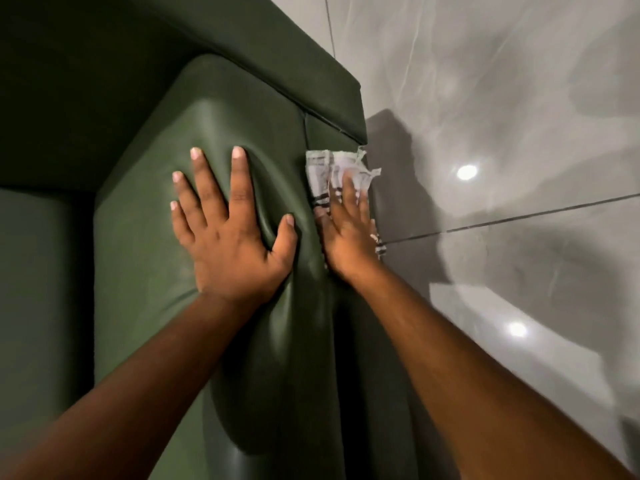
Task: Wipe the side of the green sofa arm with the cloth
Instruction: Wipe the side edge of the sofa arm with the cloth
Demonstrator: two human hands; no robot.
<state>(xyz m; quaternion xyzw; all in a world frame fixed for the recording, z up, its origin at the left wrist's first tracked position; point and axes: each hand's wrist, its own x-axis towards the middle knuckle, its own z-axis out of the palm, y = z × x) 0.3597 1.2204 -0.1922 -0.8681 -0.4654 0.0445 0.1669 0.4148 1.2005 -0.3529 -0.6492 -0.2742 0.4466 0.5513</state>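
Observation:
The green sofa arm (166, 258) fills the middle of the head view, its padded top facing up and its outer side dropping away to the right. My left hand (230, 230) lies flat on the top of the arm with fingers spread, denting the padding. My right hand (349, 233) presses a pale checked cloth (329, 171) with dark stripes against the outer side of the arm, fingers flat and extended over it. The cloth sticks out past my fingertips and partly under my palm.
The sofa back (284, 64) runs across the top, its corner just above the cloth. The seat (38, 289) lies at the left. To the right is a glossy grey tiled floor (519, 133) with dark grout lines and light reflections.

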